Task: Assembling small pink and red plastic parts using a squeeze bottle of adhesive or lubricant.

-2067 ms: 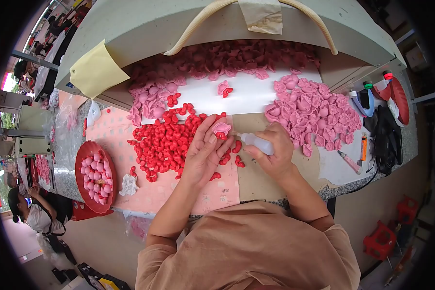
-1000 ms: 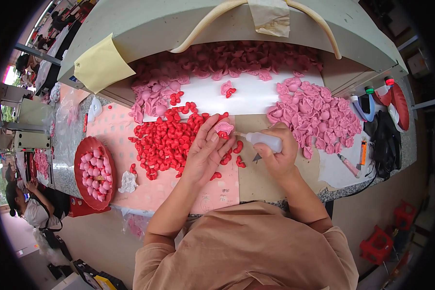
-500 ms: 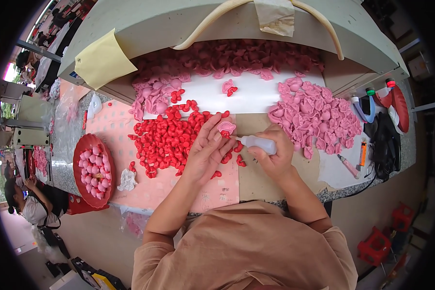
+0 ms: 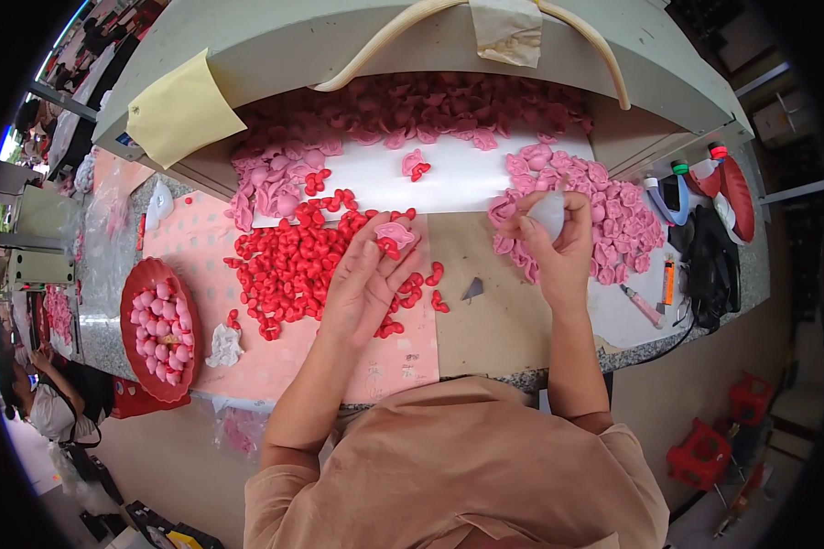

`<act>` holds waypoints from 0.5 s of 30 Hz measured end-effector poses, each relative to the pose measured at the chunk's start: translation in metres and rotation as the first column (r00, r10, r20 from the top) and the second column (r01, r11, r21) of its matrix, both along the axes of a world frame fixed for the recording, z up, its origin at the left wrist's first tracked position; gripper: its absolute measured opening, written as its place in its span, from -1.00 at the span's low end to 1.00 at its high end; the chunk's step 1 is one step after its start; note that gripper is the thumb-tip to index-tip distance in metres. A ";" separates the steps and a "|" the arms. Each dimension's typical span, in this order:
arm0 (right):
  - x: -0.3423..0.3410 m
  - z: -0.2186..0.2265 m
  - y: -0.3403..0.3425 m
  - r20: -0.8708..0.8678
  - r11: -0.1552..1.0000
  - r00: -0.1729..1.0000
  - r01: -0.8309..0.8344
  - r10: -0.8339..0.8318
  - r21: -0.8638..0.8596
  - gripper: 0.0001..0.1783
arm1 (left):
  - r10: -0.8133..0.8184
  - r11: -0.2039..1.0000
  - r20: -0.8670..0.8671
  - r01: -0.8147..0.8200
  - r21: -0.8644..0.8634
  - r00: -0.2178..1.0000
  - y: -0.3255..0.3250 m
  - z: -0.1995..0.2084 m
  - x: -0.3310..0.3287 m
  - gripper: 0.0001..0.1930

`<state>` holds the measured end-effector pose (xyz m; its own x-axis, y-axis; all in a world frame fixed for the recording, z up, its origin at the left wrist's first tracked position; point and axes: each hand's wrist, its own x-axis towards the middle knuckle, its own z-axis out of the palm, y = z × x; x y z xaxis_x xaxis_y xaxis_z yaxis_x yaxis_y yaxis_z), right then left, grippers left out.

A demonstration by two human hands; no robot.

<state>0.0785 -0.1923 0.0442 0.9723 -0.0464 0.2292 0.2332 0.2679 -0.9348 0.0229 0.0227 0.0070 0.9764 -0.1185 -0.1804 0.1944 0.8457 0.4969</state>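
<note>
My left hand (image 4: 355, 291) is closed at the fingertips on a pink petal-shaped piece (image 4: 395, 232) with a small red bow-like piece (image 4: 388, 248) against its lower edge. Whether the two are stuck together I cannot tell. My right hand (image 4: 568, 252) grips a translucent white squeeze bottle (image 4: 547, 216), its narrow tip tilted upward, over the right pile of pink pieces (image 4: 627, 224). Under and beside my left hand spreads a heap of red pieces (image 4: 288, 265). On the white sheet (image 4: 362, 174) lies another pink piece (image 4: 413, 161) with a red piece touching it.
A grey hood (image 4: 275, 55) arches over more pink pieces (image 4: 412, 110) at the back. A red dish (image 4: 130, 343) of pink balls stands at left, near a crumpled tissue (image 4: 225, 346). A pink-handled tool (image 4: 644, 306) and black cloth-like bundle (image 4: 710, 261) lie at right.
My right hand has moved the bottle away from the held piece, up and to the right, and its tip now points upward. A dark triangular scrap on the brown board is now uncovered.
</note>
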 end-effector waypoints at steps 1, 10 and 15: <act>-0.002 0.007 -0.004 -0.058 1.000 0.998 0.020 -0.019 0.018 -0.75 | 0.015 1.000 -0.025 -0.015 0.004 1.000 0.001 0.002 0.000 -0.59; -0.003 0.007 -0.023 0.185 0.240 0.946 0.122 0.266 -0.963 -0.62 | -0.022 0.990 -0.039 0.016 -0.140 0.999 0.010 -0.003 -0.002 -0.52; -0.003 0.004 -0.014 0.120 0.105 0.961 0.096 0.249 -0.990 -0.64 | -0.049 0.994 0.001 0.049 -0.102 0.999 0.007 0.005 -0.004 -0.49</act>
